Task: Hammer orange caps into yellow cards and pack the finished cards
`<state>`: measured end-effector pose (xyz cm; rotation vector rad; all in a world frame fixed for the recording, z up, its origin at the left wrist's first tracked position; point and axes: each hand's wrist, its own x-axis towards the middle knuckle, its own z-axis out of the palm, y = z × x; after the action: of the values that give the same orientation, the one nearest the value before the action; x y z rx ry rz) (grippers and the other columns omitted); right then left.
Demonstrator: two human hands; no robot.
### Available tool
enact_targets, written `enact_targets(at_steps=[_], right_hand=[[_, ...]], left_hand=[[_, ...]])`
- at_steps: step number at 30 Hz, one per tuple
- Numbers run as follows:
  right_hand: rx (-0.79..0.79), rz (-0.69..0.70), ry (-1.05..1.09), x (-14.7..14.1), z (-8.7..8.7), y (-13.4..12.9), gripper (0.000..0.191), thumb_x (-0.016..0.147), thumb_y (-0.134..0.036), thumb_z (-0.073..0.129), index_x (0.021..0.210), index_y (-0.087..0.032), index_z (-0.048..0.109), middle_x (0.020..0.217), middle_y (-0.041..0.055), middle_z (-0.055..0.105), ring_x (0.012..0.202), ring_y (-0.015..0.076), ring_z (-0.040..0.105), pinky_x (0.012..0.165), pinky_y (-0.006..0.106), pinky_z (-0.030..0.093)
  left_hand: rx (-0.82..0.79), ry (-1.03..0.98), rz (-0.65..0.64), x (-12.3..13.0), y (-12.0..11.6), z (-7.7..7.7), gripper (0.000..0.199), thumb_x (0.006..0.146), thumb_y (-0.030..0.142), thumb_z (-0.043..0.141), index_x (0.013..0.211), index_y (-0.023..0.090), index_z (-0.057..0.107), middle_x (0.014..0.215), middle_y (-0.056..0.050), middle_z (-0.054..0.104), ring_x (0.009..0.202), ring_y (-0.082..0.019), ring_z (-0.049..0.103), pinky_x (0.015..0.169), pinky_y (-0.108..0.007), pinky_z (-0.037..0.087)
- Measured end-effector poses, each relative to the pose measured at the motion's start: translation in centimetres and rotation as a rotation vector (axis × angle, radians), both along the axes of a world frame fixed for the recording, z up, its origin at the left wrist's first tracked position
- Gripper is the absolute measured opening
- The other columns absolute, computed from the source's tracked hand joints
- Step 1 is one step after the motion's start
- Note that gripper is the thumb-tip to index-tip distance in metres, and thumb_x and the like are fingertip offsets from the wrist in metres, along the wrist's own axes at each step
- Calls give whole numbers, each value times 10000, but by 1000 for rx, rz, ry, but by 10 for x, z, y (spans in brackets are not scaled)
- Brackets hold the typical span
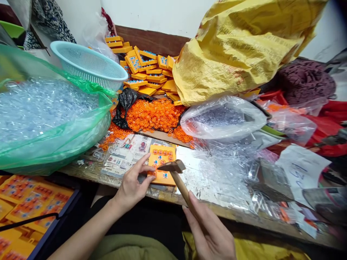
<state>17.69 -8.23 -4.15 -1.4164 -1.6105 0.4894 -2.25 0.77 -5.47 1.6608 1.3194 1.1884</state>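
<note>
A flat yellow-orange block (170, 177) with rows of small orange rings and tiny blue-and-white pieces lies at the table's front edge. My left hand (135, 179) is at its left side, thumb and fingertips closing around a small orange ring (153, 172) on the block. Fingers hide part of that ring. In my right hand (210, 227) is the wooden handle of a hammer (173, 167). The hammer's metal head hovers over the block's middle, close to the left fingertips, and covers some of the pieces beneath.
Loose orange rings (154, 113) spill from a black bag behind the block. Green (104, 122) and white (225, 133) plastic bags hold clear pieces. Similar blocks (154, 77) are stacked behind, near a blue basket (89, 59) and yellow sack (230, 54). A crate (58, 222) stands lower left.
</note>
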Motion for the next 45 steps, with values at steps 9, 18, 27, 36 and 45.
enact_targets(at_steps=[9, 18, 27, 36, 45], right_hand=[[-213, -129, 147, 3, -6, 5, 355, 787, -330, 658, 1139, -296, 686, 978, 40, 719, 797, 183, 689, 711, 253, 559], [-505, -125, -39, 29, -3, 73, 633, 827, -413, 476, 1373, -94, 445, 621, 26, 648, 541, 200, 625, 502, 320, 510], [-474, -91, -449, 0, 7, 80, 556, 866, -358, 432, 1332, -61, 489, 1124, 207, 634, 1040, 359, 593, 871, 466, 445], [-376, -21, -586, 3, 3, 80, 467, 908, -390, 446, 1305, -157, 521, 1027, 115, 673, 958, 262, 633, 785, 339, 487], [-109, -167, -655, 70, 18, 134, 316, 830, -109, 488, 1036, -178, 717, 1118, 130, 679, 1082, 336, 518, 878, 491, 371]], left_hand=[[-162, -92, 26, -1, 4, -3, 664, 738, 237, 676, 1336, 162, 398, 812, -11, 701, 807, -160, 642, 850, -312, 493], [-472, -430, 81, -1, 13, 18, 660, 588, 245, 786, 1189, 168, 522, 1084, -73, 588, 1025, -198, 586, 886, -318, 506], [-736, -818, 216, 16, 37, 45, 371, 781, 119, 662, 1128, 129, 529, 1145, -116, 645, 921, -136, 643, 697, -188, 524], [-777, -853, 11, 35, 49, 40, 260, 805, 186, 639, 1056, 124, 627, 1023, -107, 720, 828, -188, 699, 763, -290, 567], [-938, -1090, 29, 11, 29, 42, 378, 815, 147, 579, 1191, 167, 552, 1068, -108, 709, 912, -260, 699, 825, -439, 570]])
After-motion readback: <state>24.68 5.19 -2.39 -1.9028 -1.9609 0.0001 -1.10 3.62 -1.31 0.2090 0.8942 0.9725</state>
